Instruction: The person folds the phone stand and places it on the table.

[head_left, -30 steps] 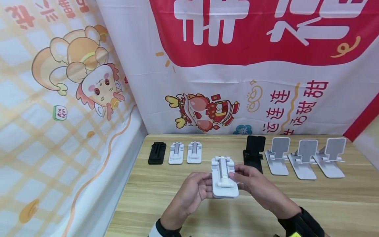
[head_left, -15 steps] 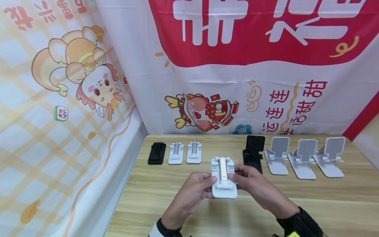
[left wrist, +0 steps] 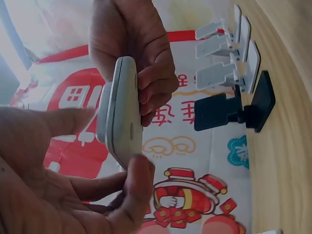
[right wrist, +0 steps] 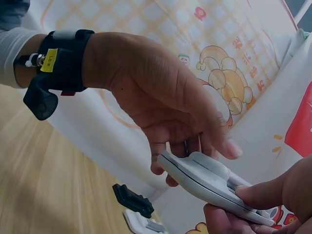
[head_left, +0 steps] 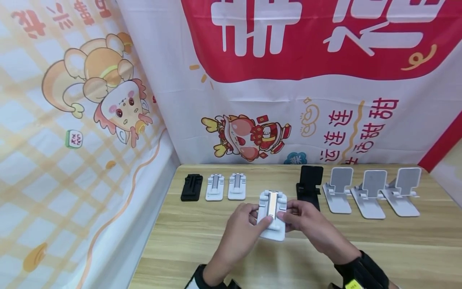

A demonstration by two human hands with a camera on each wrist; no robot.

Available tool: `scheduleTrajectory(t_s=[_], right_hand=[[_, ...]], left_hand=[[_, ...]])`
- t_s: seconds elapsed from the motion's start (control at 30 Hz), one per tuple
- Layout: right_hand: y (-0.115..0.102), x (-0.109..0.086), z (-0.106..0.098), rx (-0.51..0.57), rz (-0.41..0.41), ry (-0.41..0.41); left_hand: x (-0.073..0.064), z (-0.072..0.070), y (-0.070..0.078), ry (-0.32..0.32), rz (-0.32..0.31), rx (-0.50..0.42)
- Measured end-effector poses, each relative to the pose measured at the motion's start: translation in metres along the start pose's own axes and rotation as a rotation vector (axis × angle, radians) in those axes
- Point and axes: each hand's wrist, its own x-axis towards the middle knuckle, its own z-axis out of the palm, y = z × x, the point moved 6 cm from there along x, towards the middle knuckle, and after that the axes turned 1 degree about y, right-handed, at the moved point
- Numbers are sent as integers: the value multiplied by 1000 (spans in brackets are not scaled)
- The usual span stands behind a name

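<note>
Backdrop cloth (head_left: 252, 100) reads 连连 and 甜甜; right hand (head_left: 309, 223) pinches a folded white phone stand (head_left: 272, 206), left hand (head_left: 243, 227) curled round its edge.

My count then: four folded stands (head_left: 273, 204), four unfolded stands (head_left: 374, 185), each three white, one black; two hands (head_left: 242, 225).

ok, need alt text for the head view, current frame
A person's right hand grips a folded white stand above a wooden table, the left hand at its other side, thumb over its front. Behind, left to right: one black and two white folded stands, then one black and three white unfolded stands.
</note>
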Motion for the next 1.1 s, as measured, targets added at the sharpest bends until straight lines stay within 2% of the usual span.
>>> scheduleTrajectory(t_s=[0.1, 0.27, 0.4, 0.63, 0.73, 0.8, 0.93, 1.1], right_hand=[[0, 1, 0, 0, 11, 29], [0, 5, 0, -19, 32, 96], [1, 5, 0, -42, 46, 139], [6, 7, -2, -59, 63, 164], [7, 9, -4, -45, 64, 139], [8, 9, -6, -40, 62, 115], [12, 8, -9, -51, 62, 84], [21, 5, -11, -38, 86, 75]], left_hand=[[-2, 6, 6, 6, 18, 185], [-3, 16, 12, 53, 45, 368], [-1, 19, 14, 84, 58, 430], [9, 19, 14, 139, 124, 517], [23, 20, 7, 179, 141, 527], [37, 21, -1, 207, 127, 522], [75, 25, -25, 257, 79, 516], [121, 33, -49, 285, 34, 527]])
